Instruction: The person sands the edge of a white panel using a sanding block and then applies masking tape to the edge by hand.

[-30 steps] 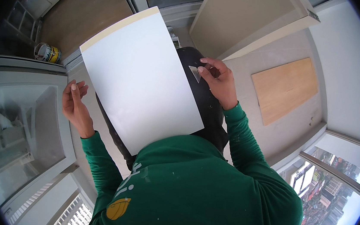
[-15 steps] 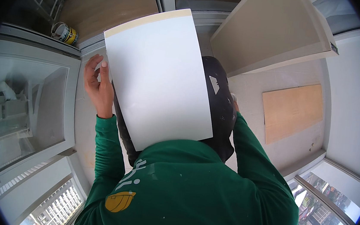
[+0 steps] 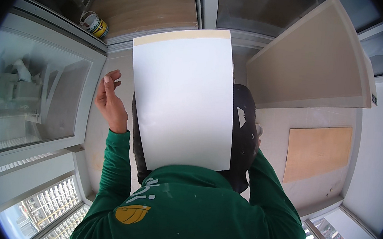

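A white rectangular board with a cream strip along its far edge lies across my lap, over my dark trousers. My left hand is raised just left of the board, apart from it. Its fingers are loosely bent with the thumb in front, and nothing shows in them. Only a sliver of my right hand appears beyond my right leg. Its fingers are hidden. A small pale, rounded thing shows right by it; I cannot tell what it is or whether the hand holds it.
A large beige panel leans at the far right. Flat on the floor at right lies a light wooden sheet. A glass door stands on the left, with a paint bucket beyond the sill. Windows flank me near both lower corners.
The view has shifted, so the board and surroundings sit lower and more to the right. My left hand has moved slightly away from the board's edge, its thumb closer to the fingers.
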Available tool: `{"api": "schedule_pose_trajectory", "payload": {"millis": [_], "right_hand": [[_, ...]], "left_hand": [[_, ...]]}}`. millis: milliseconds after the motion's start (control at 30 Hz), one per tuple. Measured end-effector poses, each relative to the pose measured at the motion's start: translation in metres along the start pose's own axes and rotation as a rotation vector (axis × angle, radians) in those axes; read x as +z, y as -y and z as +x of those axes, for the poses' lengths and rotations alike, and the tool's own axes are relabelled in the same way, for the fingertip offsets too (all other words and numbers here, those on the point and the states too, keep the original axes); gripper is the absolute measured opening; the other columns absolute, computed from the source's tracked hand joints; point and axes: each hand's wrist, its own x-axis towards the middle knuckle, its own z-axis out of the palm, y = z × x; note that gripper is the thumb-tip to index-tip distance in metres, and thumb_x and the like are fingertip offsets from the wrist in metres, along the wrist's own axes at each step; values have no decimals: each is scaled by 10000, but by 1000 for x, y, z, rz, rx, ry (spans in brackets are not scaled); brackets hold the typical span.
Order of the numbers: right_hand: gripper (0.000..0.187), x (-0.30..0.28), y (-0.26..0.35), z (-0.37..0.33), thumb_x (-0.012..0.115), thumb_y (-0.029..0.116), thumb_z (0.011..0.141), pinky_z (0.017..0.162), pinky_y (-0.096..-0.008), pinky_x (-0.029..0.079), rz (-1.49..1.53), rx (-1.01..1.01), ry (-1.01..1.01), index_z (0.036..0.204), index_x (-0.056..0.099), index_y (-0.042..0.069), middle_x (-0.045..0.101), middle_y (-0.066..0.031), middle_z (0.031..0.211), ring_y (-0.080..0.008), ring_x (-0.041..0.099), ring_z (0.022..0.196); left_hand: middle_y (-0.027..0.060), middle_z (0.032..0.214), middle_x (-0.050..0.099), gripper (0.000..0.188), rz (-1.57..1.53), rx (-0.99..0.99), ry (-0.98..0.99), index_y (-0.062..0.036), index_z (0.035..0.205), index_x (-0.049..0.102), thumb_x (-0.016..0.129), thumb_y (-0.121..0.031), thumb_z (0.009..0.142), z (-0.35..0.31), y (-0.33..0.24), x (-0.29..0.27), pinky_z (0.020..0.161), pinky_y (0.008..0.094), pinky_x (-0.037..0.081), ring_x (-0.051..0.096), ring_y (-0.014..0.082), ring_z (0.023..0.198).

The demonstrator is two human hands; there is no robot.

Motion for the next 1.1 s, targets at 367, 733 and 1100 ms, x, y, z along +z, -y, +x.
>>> {"api": "schedule_pose_trajectory", "payload": {"millis": [367,733,1100], "right_hand": [[305,-167,34,-83,749,309,880,811,-371,606,615,-36,-92,1075,828,88,796,-180,950,-287,793,894],[187,-272,27,-176,733,-15,950,967,-311,542,1305,53,-101,1130,773,-43,785,-100,1064,-151,706,1007],[489,-464,192,-221,693,-33,982,1058,-360,492,1377,-622,-422,1445,539,-7,757,-158,1176,-184,700,1057]], "left_hand": [[118,1234,735,242,430,701,605,-63,1162,748,731,-208,970,57,-72,138,1047,447,468,683,319,1115],[115,936,777,382,445,311,1190,-55,1051,817,783,-403,899,100,-61,270,865,402,571,737,291,946],[173,1075,739,502,-34,547,933,26,1236,684,562,-433,1075,129,-36,221,881,365,564,713,253,993]]}}
